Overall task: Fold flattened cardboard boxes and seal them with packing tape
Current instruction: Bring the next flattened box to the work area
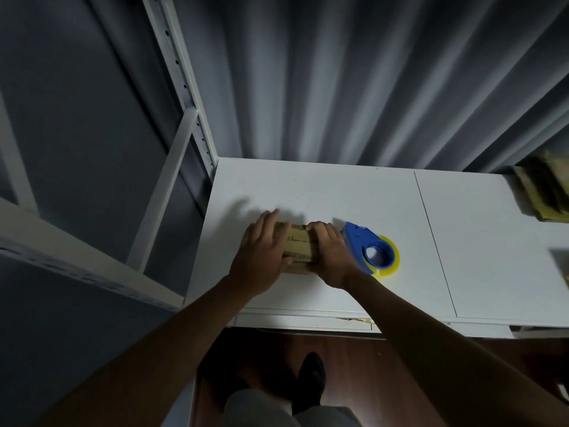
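We see a small cardboard box (297, 246) on the table (338, 192), toward its left end and near the front edge. Our left hand (261, 257) lies on the box's left side and our right hand (331, 254) on its right side. Just right of the right hand sits a tape dispenser (369, 249), on the table too. A stack of flattened cardboard (545, 186) rests at the table's far right. A shelf frame (181, 131) stands left of the table, and a curtain (354, 81) hangs behind it.
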